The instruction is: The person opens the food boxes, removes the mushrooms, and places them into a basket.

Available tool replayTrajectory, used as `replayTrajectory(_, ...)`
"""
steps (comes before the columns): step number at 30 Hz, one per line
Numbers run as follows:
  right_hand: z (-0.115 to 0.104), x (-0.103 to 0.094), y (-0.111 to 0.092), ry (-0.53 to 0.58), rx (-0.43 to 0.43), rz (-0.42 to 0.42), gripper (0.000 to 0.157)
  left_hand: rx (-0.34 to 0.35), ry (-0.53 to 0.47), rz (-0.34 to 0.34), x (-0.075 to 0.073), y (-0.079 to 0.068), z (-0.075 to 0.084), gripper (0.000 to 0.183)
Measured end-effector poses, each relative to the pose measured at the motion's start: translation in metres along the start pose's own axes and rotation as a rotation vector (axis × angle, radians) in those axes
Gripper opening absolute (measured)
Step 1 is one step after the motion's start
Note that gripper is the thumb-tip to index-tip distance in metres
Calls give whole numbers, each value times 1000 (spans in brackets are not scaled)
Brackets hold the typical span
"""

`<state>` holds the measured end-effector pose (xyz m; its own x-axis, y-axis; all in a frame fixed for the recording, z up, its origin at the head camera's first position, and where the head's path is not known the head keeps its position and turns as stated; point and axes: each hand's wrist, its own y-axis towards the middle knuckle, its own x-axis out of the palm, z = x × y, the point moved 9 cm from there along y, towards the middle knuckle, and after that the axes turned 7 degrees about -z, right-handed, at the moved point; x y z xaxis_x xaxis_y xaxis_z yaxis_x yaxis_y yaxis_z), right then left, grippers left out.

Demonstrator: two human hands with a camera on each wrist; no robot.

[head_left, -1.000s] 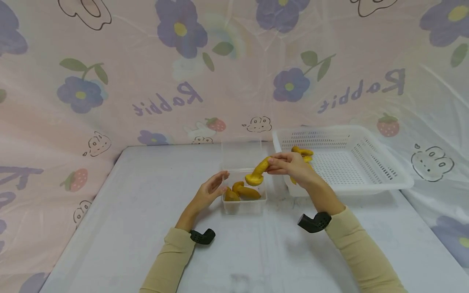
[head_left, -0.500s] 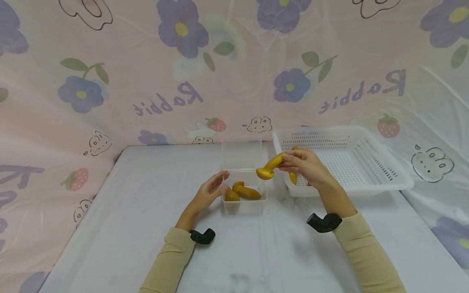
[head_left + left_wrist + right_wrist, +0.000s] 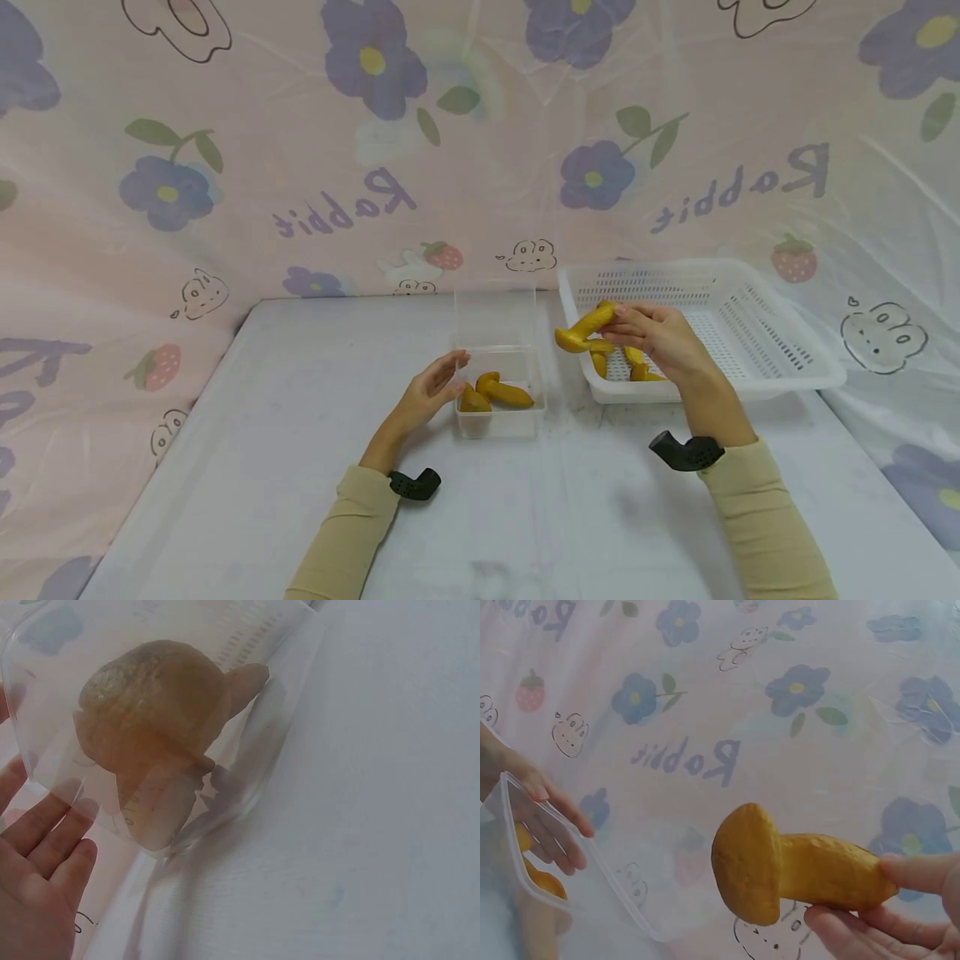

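My right hand pinches a yellow mushroom by the end of its stem, thumb above and fingers below, with the cap pointing left. In the head view this mushroom overlaps the left rim of the white basket. Two more mushrooms lie in a small clear plastic box, blurred through its wall in the left wrist view. Beside the box's left side is my left hand, its fairly straight fingers at the wall.
Several yellow mushrooms lie in the left end of the slotted basket, partly hidden by the right hand. The box's clear lid stands up behind it. A patterned curtain rises at the table's back edge.
My right hand has carried the mushroom to the right, from over the clear box to the basket's left side. The left hand and the box have stayed in place.
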<state>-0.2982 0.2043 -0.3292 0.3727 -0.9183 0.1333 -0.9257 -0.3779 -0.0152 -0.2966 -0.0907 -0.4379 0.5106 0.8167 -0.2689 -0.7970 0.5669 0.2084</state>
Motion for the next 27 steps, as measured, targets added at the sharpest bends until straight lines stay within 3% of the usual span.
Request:
replayTrajectory(9, 0, -35, -11, 110, -13, 50, 15, 14, 9, 9, -1, 0, -2, 53)
replayTrajectory(22, 15, -77, -21, 179, 42, 131, 14, 12, -6, 6, 0, 0, -1, 54)
replayTrajectory(27, 19, -94, -26, 253, 68, 156, 18, 20, -1, 5, 0, 0, -1, 54)
